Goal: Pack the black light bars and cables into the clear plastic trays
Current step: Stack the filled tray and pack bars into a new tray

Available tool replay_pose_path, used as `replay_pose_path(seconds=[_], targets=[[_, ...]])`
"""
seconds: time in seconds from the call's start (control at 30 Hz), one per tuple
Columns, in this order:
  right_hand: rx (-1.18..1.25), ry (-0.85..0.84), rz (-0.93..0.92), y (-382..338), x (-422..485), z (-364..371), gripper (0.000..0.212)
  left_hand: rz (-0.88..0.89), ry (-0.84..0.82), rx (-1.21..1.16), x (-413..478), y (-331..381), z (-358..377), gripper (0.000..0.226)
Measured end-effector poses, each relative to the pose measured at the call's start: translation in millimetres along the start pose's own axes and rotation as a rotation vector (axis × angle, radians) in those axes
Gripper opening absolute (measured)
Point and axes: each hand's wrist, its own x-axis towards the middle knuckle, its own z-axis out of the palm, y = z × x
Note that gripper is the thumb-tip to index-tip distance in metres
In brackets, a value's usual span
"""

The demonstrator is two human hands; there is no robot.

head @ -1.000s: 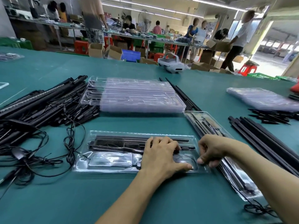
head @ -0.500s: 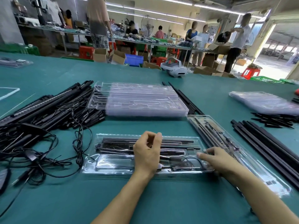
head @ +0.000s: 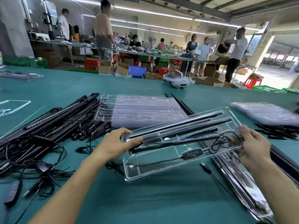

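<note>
A clear plastic tray point(head: 155, 165) filled with black light bars point(head: 181, 125) and a coiled cable with an inline controller point(head: 192, 154) is lifted off the green table, tilted up at its right end. My left hand point(head: 116, 144) grips its left end, thumb on top. My right hand point(head: 254, 146) pinches its right end by the cable coil. A USB plug point(head: 205, 166) dangles below the tray. Loose black bars and cables point(head: 48, 126) lie heaped at the left. A stack of clear trays point(head: 140, 110) sits behind.
A packed tray point(head: 242, 188) lies on the table at the right, under the lifted one. More black bars point(head: 284, 156) and small black parts point(head: 278, 131) lie further right, beside another tray stack point(head: 265, 113). A white headset point(head: 176, 80) rests at the far edge. People work at benches beyond.
Both hands moved from pressing on the filled tray to gripping its ends, and the tray has risen off the table and swung rightward, tilted. The camera view has lifted.
</note>
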Motion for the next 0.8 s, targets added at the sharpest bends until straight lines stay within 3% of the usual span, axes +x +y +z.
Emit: replay_pose_path(seconds=[0.07, 0.13, 0.2, 0.3, 0.4, 0.47, 0.57, 0.67, 0.73, 0.8], targets=[[0.090, 0.064, 0.039, -6.4, 4.1, 7.8, 0.026, 0.017, -0.092, -0.246, 0.5, 2.8, -1.8, 0.063], [0.218, 0.062, 0.153, -8.2, 1.2, 18.1, 0.031, 0.033, -0.064, -0.412, 0.7, 10.7, 3.2, 0.056], [0.291, -0.089, 0.264, -3.5, -11.4, 32.3, 0.034, 0.030, 0.056, -0.519, 0.9, 21.5, 12.7, 0.053], [0.193, -0.406, 0.388, 19.6, -52.1, 58.7, 0.035, 0.015, 0.225, -0.585, -0.2, 36.8, 35.9, 0.044], [0.053, -0.573, 0.511, 49.2, -102.8, 78.4, 0.041, 0.008, 0.398, -0.554, -5.3, 49.8, 58.5, 0.035], [0.040, -0.629, 0.543, 62.4, -126.2, 85.9, 0.030, 0.026, 0.488, -0.532, -9.2, 55.2, 69.6, 0.036], [0.171, -0.526, 0.484, 69.1, -135.8, 89.9, 0.017, 0.040, 0.489, -0.614, -15.3, 56.8, 78.6, 0.032], [0.240, -0.406, 0.319, 64.6, -123.9, 80.4, 0.023, 0.061, 0.197, -0.827, -22.1, 54.0, 84.7, 0.032], [0.210, -0.346, 0.242, 58.0, -110.8, 65.6, 0.019, 0.057, 0.127, -0.692, -22.4, 43.8, 88.6, 0.030], [0.155, -0.270, 0.204, 48.8, -92.4, 45.3, 0.011, 0.050, 0.159, -0.545, -20.6, 29.5, 91.8, 0.020]])
